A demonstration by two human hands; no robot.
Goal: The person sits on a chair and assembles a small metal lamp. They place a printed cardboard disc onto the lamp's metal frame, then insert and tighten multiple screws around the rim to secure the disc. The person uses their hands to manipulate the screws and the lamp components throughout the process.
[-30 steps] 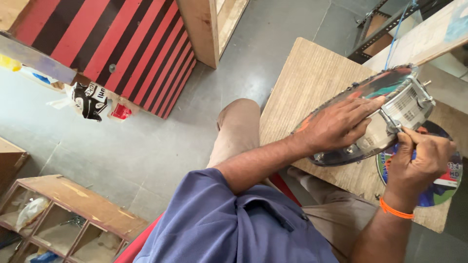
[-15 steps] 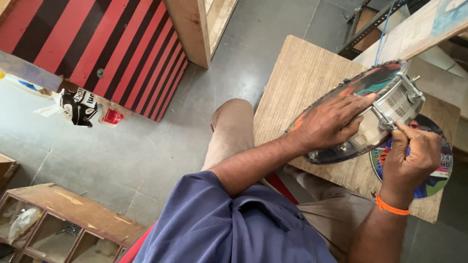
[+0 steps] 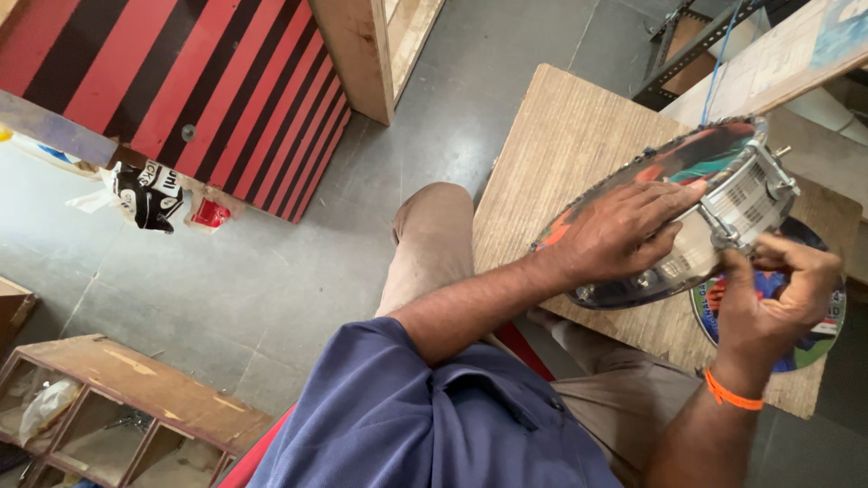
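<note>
A small drum [image 3: 723, 149] with a colourful painted head and a shiny metal shell [image 3: 737, 203] stands tilted on a wooden table [image 3: 561, 136]. My left hand [image 3: 624, 230] lies spread over the drum head, thumb hooked down over the rim onto the shell. My right hand [image 3: 773, 294], with an orange band on the wrist, is pinched against a tension rod [image 3: 723, 235] on the side of the shell. A round colourful disc [image 3: 814, 348] lies flat on the table under my right hand, mostly hidden.
My bent knee [image 3: 434, 226] is beside the table's left edge. A red and black striped panel [image 3: 181, 90] and a wooden post [image 3: 362, 54] stand on the grey floor. A wooden compartment rack [image 3: 108, 407] lies at lower left. A metal frame [image 3: 696, 45] is behind the table.
My right hand has risen from the disc to the drum's shell and closed on the tension rod. My left hand stays on the drum head. The view has shifted slightly.
</note>
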